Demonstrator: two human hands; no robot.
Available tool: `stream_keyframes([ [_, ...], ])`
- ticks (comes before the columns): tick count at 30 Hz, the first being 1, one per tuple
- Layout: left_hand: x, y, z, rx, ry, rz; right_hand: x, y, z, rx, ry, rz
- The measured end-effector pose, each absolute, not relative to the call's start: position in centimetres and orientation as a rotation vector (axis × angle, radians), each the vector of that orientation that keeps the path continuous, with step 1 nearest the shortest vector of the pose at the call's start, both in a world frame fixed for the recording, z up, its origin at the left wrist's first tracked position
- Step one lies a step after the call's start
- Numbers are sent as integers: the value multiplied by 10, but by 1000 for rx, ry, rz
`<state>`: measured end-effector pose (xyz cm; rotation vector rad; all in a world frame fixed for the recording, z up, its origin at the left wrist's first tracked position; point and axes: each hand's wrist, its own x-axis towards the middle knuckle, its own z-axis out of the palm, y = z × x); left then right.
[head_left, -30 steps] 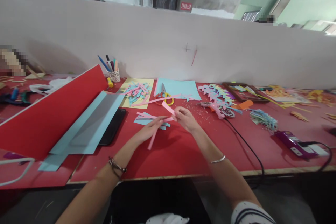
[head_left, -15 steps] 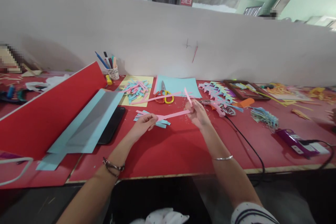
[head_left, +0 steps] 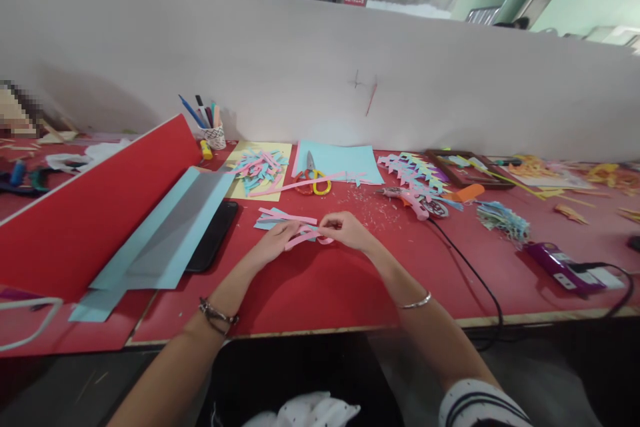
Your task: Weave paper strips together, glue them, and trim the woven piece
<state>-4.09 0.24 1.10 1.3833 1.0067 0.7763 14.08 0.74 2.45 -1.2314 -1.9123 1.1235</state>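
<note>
Close together over the red tabletop, both my hands grip a pink paper strip (head_left: 297,241) that is bent between them. My left hand (head_left: 278,238) pinches it from the left with closed fingers. From the right, my right hand (head_left: 345,229) holds the strip, and a small pink curl shows under its fingers. Just behind my hands lies a small pile of blue paper strips (head_left: 265,221), with pink strips on top. Farther back, scissors (head_left: 320,183) with red and yellow handles lie beside a long pink strip (head_left: 280,189).
Paper scraps (head_left: 260,170) cover a yellow sheet. A pink glue gun (head_left: 413,201) with a black cord lies to the right, near a purple power strip (head_left: 563,270). At left are a black phone (head_left: 215,240), blue sheets (head_left: 165,247), a red board (head_left: 100,207) and a pen cup (head_left: 215,137).
My right hand has come left and down, close to my left hand. The pink strip, stretched straight between them before, is now bent and looped.
</note>
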Motion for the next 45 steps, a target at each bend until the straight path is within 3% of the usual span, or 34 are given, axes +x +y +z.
stream_keyframes([
  [17,-51,3,16,1637,981,640,151,11,28,-1126,-1855,1147],
  [25,-48,1,14,1544,1113,637,145,10,23,-1273,-1996,1001],
  [33,-50,0,16,1856,1024,607,146,8,25,-1264,-2052,931],
  [45,-51,2,12,2025,1079,703,148,8,27,-1162,-2096,1112],
])
